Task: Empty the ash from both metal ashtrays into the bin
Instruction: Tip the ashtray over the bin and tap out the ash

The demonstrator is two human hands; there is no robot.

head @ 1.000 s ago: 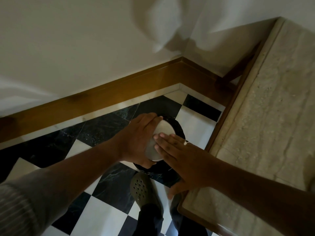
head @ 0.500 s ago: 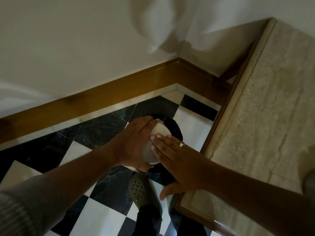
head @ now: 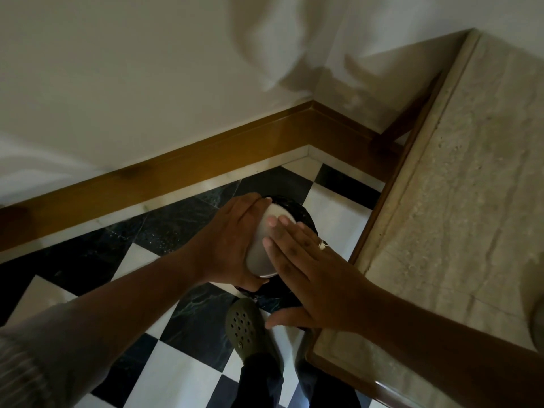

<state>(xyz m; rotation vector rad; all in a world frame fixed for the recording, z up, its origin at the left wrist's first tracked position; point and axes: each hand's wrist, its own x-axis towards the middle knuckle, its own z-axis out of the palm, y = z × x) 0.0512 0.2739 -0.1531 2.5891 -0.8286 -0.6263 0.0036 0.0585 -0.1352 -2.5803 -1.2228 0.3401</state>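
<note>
My left hand [head: 228, 242] grips a round metal ashtray [head: 262, 247], turned upside down so its dull grey base faces me. It hangs right over the black-lined bin [head: 297, 210] on the floor. My right hand [head: 309, 269] lies flat with its fingers spread, the fingertips resting on the ashtray's base; a ring shows on one finger. The bin's inside and the ashtray's bowl are hidden. No second ashtray shows clearly in this view.
The bin stands on a black-and-white checkered floor [head: 176, 375] in a corner with a brown wooden skirting board [head: 182, 169]. A marble-topped table [head: 459, 201] with a wooden edge fills the right side. My foot in a dark green clog [head: 247, 328] is just before the bin.
Both hands and the upturned ashtray stay over the bin. My right hand's fingers have shifted slightly across the ashtray's base, as in patting it.
</note>
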